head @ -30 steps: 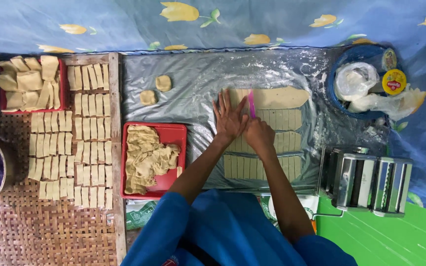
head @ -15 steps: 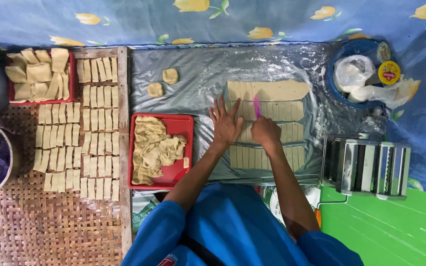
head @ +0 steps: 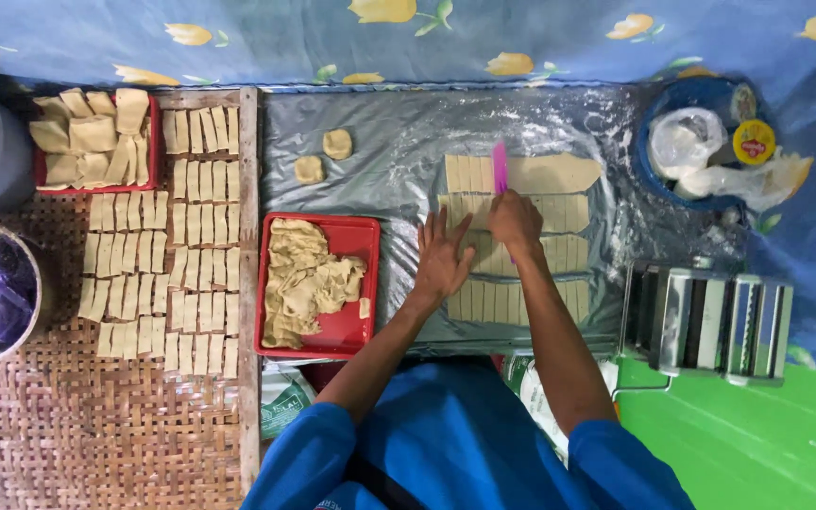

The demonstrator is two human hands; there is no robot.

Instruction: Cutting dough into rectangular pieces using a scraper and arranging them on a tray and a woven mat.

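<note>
Right grip clenched on pink cutter — blade on dough sheet; left hand flat, released.

A blue floral cloth covers the floor beyond, woven bamboo matting lies far left, and a green mat sits lower right.
</note>
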